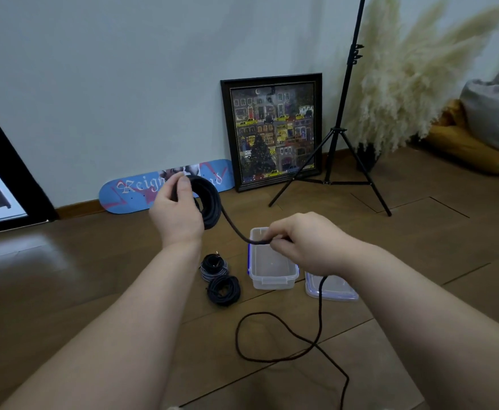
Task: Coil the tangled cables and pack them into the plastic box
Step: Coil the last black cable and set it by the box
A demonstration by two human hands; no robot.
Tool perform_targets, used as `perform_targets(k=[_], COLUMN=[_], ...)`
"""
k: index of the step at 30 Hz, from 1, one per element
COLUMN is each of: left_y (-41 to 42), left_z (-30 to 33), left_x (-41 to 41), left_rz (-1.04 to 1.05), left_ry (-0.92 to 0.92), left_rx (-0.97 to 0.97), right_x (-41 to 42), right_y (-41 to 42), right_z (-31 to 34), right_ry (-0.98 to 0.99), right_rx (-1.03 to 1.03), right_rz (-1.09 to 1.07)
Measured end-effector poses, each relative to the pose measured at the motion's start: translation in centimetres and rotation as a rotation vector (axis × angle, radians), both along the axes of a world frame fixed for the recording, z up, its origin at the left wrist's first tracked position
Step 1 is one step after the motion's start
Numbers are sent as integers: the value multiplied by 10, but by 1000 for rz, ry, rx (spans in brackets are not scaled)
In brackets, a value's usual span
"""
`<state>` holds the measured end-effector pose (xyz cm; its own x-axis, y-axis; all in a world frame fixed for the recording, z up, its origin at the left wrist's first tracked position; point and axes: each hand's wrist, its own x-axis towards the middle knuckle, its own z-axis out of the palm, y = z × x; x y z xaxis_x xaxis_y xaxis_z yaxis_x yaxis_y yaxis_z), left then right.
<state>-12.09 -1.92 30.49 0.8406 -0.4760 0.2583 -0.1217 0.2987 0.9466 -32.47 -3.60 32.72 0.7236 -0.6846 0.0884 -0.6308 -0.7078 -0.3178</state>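
Two hands gripping black cable [233, 229], left hand [177, 214] clutching coil, right hand [304, 244] pinching strand, tail cut off below.

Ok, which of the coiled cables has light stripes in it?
The coil on the floor left of the plastic box, the farther one. It has pale bands; the coil nearer the camera and the held coil are plain dark.
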Motion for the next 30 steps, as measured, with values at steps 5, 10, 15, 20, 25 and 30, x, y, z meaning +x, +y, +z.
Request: perform_targets(k=[5, 10, 15, 20, 25, 30], left_y=[3, 1, 0, 1, 2, 5], left_z=[-3, 0, -3, -2, 0, 3], left_x=[-10, -31, -63, -71, -61, -51], left_rz=[-116, -236, -506, -479, -411, -511], left_ry=[-227, -285, 4, 117, 128, 175], left_rx=[66, 64, 11, 14, 41, 23], right_x=[-1, 6, 16, 27, 23, 8], right_y=[9, -1, -3, -5, -12, -18], right_z=[31, 25, 15, -2, 3, 7], right_ry=[-273, -626, -920, -967, -736, -747], right_rx=[352, 803, 894, 662, 313, 152], right_rz=[123, 144, 17, -73, -70, -118])
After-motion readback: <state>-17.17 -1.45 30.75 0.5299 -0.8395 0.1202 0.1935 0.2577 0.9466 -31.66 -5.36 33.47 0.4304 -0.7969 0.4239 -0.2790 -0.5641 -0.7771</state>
